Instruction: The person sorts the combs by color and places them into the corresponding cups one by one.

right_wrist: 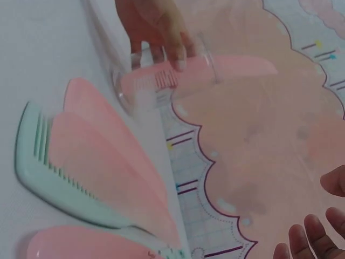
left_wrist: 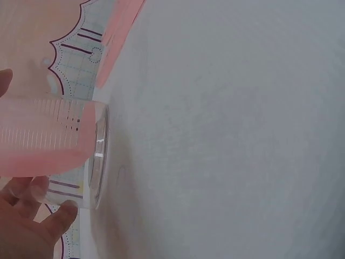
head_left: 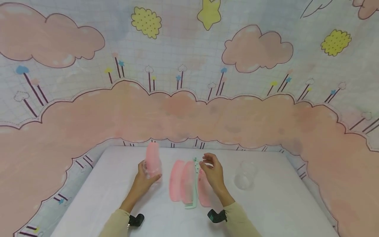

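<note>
My left hand (head_left: 145,179) grips a clear cup (left_wrist: 99,162), thumb and fingers on either side of its wall. A pink comb (head_left: 152,154) stands in that cup, teeth down inside it and one end rising above the rim. On the table to its right lie two overlapping pink combs (head_left: 176,181), a mint-green comb (head_left: 194,192) and another pink comb (head_left: 203,191), side by side. Over the upper ends of the green comb and the rightmost pink one hovers my right hand (head_left: 214,171), fingers loosely bent and holding nothing; in the right wrist view its fingertips (right_wrist: 315,234) are spread apart.
A second clear cup (head_left: 245,176) stands on the table to the right of my right hand. The white table (head_left: 281,210) backs onto a cloth (head_left: 189,115) with painted clouds. Both wrists carry small black cameras (head_left: 216,216).
</note>
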`<control>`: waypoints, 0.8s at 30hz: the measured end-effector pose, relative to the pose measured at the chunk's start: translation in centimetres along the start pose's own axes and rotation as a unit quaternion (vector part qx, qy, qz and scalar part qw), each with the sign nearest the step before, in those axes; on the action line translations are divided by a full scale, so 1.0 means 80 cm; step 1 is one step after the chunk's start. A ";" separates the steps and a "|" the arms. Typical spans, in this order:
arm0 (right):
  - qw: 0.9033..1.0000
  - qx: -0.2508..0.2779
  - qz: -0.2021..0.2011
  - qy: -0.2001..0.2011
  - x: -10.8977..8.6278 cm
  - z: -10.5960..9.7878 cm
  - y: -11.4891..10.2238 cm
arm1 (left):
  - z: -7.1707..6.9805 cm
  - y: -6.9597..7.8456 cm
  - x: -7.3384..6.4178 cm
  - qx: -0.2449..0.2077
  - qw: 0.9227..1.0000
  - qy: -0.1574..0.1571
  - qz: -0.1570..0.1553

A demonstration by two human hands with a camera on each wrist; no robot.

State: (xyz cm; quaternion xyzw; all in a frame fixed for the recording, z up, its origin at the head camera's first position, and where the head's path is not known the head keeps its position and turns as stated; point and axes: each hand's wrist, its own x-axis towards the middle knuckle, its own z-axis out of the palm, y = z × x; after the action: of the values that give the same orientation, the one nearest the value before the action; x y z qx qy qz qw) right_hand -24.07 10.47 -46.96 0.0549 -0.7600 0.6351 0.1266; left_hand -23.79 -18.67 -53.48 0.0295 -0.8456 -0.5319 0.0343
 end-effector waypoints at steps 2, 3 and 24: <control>1.000 -0.006 0.007 0.004 0.001 -0.002 0.018 | 0.001 -0.001 0.000 0.004 1.000 -0.001 -0.001; 1.000 -0.010 0.006 0.004 0.001 -0.004 0.024 | 0.001 -0.001 0.000 0.007 1.000 -0.001 -0.002; 0.994 -0.085 0.072 -0.002 -0.001 -0.026 0.074 | 0.002 0.000 0.004 0.009 1.000 -0.009 -0.002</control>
State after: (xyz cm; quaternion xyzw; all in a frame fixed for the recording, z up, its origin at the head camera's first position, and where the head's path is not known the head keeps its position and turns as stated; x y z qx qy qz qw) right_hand -25.20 13.65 -52.30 -0.0102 -0.8136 0.5754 0.0831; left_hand -24.10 -18.53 -53.54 0.0269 -0.8506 -0.5245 0.0251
